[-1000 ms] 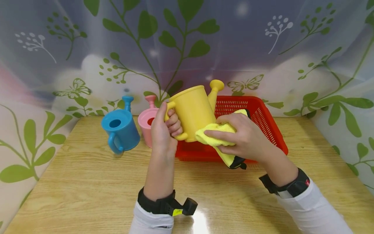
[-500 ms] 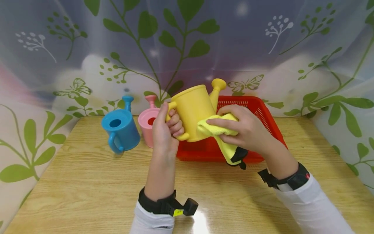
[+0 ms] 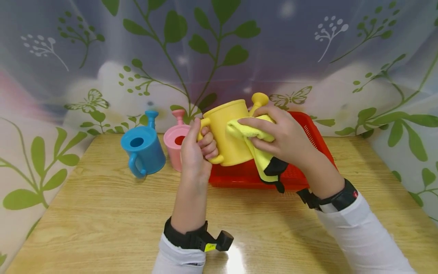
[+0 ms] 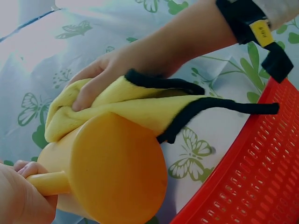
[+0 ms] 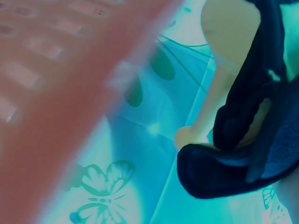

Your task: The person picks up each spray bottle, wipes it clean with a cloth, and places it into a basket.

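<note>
My left hand [image 3: 198, 146] grips the handle of a yellow watering can [image 3: 227, 133], which is held up in front of a red basket and tilted. In my right hand [image 3: 285, 133] is a bunched yellow cloth with black edging [image 3: 261, 158], pressed against the can's side near the spout. The left wrist view shows the can's round base and the cloth [image 4: 112, 102] lying over its wall. Part of the spout is hidden behind my right hand in the head view. The dark cloth edge [image 5: 210, 172] fills the right side of the right wrist view.
The red basket [image 3: 239, 180] sits on the wooden table [image 3: 119, 224] behind the hands. Left of it stand a blue watering can [image 3: 147, 152] and a pink watering can [image 3: 172, 146], partly covered by my left hand. A leaf-print curtain [image 3: 154, 57] hangs behind.
My right hand has slid the cloth up along the yellow can's side toward its spout, the loose end swinging along. The can has shifted slightly right in my left hand's grip.
</note>
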A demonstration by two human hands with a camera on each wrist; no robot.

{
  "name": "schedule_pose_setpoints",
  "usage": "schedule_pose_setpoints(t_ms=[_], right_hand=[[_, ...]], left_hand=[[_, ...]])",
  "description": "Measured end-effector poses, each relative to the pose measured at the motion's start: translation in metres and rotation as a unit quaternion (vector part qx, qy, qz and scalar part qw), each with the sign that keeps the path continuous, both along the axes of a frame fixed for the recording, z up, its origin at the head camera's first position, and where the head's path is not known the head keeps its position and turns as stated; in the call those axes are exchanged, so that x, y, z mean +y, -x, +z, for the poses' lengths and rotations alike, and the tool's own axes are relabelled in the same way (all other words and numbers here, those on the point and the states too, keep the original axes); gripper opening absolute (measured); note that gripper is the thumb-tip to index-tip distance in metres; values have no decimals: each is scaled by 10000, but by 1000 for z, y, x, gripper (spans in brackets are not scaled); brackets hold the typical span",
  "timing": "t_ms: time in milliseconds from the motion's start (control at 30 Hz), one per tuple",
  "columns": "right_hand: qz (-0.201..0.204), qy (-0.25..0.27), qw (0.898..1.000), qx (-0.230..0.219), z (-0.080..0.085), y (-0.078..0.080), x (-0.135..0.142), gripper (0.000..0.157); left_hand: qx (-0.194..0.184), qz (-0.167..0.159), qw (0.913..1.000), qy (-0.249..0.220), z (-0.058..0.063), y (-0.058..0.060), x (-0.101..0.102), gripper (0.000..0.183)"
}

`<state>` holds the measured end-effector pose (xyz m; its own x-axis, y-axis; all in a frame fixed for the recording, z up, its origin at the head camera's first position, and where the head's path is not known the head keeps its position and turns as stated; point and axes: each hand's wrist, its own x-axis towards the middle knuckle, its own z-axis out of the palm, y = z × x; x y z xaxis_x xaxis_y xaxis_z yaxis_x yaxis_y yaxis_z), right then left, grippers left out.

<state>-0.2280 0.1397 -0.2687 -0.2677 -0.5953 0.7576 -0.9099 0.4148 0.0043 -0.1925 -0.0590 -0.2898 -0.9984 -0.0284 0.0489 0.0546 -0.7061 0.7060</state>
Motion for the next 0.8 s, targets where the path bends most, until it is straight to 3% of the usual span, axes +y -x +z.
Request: schedule_pose_setpoints(t_ms=[200, 433, 667, 800], right_hand=[[-395, 144, 9991, 9, 8, 4, -8, 30], [-880, 534, 9938, -425, 15, 5, -12, 31], [-1654, 701, 9808, -751, 22, 6, -13, 30], [-1957, 620, 9713, -1199, 27, 3, -13, 32]], left_hand=[[-65, -33, 10000, 59, 1, 0, 0, 35], [-56, -110, 9998, 135, 1, -1, 2, 34], [83, -266, 9995, 175, 0, -2, 3, 33], [128, -344, 9992, 176, 0, -1, 3, 33]])
